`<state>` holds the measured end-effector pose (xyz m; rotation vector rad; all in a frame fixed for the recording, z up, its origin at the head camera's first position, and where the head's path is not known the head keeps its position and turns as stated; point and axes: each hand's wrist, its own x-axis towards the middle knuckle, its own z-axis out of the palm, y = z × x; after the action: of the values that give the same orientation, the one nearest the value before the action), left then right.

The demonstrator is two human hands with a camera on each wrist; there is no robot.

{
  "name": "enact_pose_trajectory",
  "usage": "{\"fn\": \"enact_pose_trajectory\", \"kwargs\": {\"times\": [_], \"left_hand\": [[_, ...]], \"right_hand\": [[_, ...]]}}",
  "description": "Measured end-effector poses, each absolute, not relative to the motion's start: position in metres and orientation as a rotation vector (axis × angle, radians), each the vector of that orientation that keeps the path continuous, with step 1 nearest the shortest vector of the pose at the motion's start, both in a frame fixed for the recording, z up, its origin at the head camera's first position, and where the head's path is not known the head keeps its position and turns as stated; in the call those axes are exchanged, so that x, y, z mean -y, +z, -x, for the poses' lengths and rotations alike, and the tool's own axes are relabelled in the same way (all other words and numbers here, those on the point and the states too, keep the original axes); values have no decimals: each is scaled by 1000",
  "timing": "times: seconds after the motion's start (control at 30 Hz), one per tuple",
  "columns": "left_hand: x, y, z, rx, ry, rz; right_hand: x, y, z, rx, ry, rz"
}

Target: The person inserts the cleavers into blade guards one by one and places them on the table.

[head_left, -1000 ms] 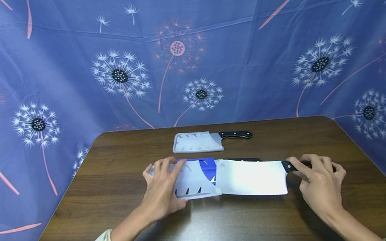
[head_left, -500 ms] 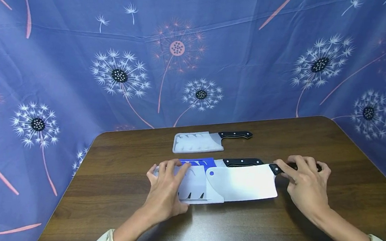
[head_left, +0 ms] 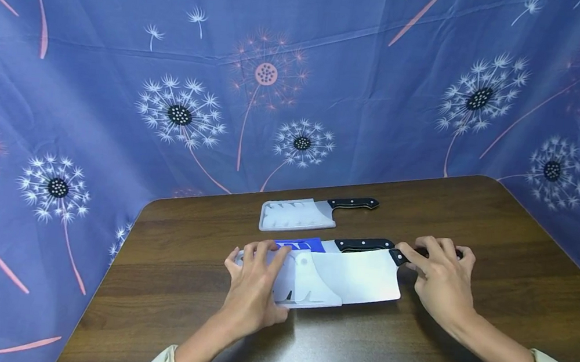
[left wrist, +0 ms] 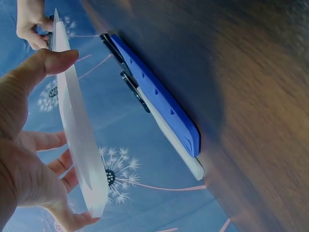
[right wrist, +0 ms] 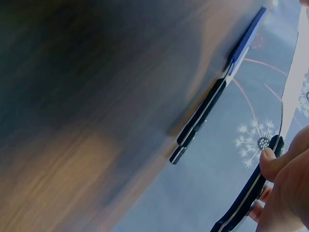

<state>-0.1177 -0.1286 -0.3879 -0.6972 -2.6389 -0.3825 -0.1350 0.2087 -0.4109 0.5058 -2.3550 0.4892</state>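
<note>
A cleaver with a wide steel blade and black riveted handle is held by my right hand, thumb and fingers around the handle. My left hand grips a translucent white blade sheath by its edges. Part of the blade lies inside the sheath; the part near the handle is bare. In the left wrist view, the sheath is held above the table between thumb and fingers. The right wrist view shows my thumb pressed on the cleaver handle.
Behind them on the wooden table lies a knife in a blue sheath, its black handle pointing right. Farther back lies a smaller cleaver in a white sheath. A blue dandelion-print cloth hangs behind the table.
My right hand has moved left with the cleaver, and the blade has slid deeper into the white sheath. My left hand has shifted slightly right and down, still gripping the sheath.
</note>
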Motion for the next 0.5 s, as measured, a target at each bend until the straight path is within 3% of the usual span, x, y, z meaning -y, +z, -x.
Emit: {"fn": "enact_pose_trajectory", "kwargs": {"times": [0.5], "left_hand": [[127,-383,118,2683,-336,663]], "right_hand": [[-197,-413,140,2374,525,-474]]}}
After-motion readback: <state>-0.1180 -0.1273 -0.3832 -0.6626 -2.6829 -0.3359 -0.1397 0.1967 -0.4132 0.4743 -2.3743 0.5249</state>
